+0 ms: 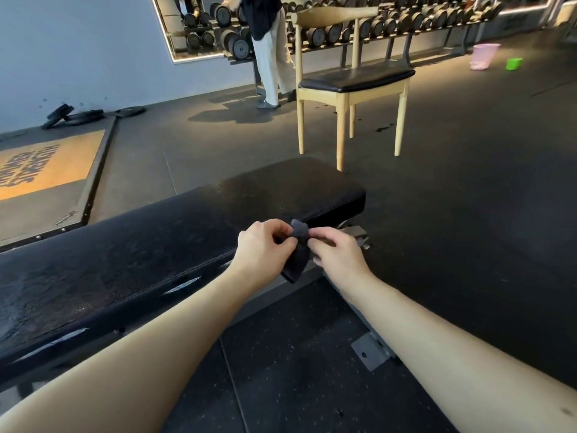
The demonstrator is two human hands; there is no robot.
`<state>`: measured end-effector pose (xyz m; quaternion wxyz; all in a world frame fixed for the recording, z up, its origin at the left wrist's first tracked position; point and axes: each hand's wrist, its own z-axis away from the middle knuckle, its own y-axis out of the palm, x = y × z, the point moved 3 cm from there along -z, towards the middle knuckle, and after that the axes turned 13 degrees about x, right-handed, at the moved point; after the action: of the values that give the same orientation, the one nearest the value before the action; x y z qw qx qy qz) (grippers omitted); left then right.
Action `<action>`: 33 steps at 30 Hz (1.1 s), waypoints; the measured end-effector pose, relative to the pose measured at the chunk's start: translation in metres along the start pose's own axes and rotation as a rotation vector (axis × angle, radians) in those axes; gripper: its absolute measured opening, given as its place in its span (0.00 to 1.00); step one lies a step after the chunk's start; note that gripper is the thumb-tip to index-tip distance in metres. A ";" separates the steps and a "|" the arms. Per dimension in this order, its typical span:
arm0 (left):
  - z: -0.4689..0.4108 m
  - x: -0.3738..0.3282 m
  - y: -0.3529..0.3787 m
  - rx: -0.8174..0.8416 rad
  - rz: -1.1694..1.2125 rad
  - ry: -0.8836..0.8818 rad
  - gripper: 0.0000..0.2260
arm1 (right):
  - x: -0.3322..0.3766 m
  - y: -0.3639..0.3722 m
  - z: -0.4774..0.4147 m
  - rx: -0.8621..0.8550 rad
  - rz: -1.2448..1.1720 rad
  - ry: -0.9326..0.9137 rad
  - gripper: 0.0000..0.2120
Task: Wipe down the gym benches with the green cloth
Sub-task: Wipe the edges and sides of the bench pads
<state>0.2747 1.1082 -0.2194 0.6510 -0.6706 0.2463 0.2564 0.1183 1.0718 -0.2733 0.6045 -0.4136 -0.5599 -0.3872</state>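
I'm pinching the cloth (296,256) w/ left hand (262,248) & right hand (338,256) fingertips beside the bench (187,232) edge, prob risking a slip if that thin grip loosens.

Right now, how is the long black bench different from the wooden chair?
The bench is long, low and backless; the chair is taller with a curved backrest. The bench has a metal frame; the chair has pale wooden legs. Both have black padded tops.
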 end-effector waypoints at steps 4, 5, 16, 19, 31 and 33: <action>0.001 -0.008 0.007 0.086 -0.086 0.054 0.05 | -0.011 0.009 0.001 0.084 -0.426 0.113 0.10; 0.002 -0.010 0.008 0.097 -0.107 0.064 0.06 | -0.014 0.008 0.000 0.050 -0.453 0.109 0.10; -0.007 0.025 -0.018 -0.225 -0.498 0.054 0.10 | -0.002 -0.046 -0.022 -0.687 -0.100 -0.028 0.07; -0.007 0.032 -0.027 -0.203 -0.524 0.016 0.11 | -0.006 -0.036 -0.039 -0.633 -0.060 -0.040 0.11; -0.008 0.036 -0.031 -0.122 -0.534 0.037 0.13 | -0.044 0.070 -0.032 -0.378 -0.252 0.032 0.07; -0.007 0.038 -0.034 -0.127 -0.518 0.043 0.12 | -0.035 0.055 -0.036 -0.422 -0.258 0.007 0.06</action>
<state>0.3260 1.1028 -0.2196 0.6460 -0.7563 0.0637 0.0817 0.1802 1.0584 -0.3128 0.4521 -0.4547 -0.5127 -0.5710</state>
